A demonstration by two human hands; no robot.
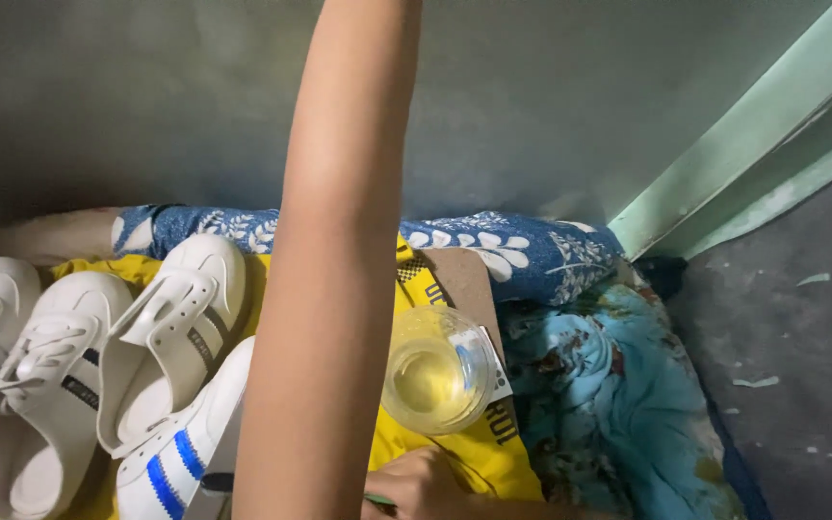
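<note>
My left forearm [329,289] rises from the bottom middle and leaves the frame at the top, so that hand is hidden. My right hand [426,486] shows only partly at the bottom edge, fingers curled, resting on a yellow cloth [474,453]. A thin green thing [378,499] lies against it, and I cannot tell whether the hand grips it. Just above that hand a clear plastic cup [435,371] holding yellowish liquid stands upright on a brown cardboard piece [464,279].
Several white shoes [170,337] lie in a row at the left, one with blue stripes [170,462]. A blue floral cloth [522,248] runs along the grey wall. A teal patterned blanket [618,385] lies right. A green door frame [753,135] slants at upper right.
</note>
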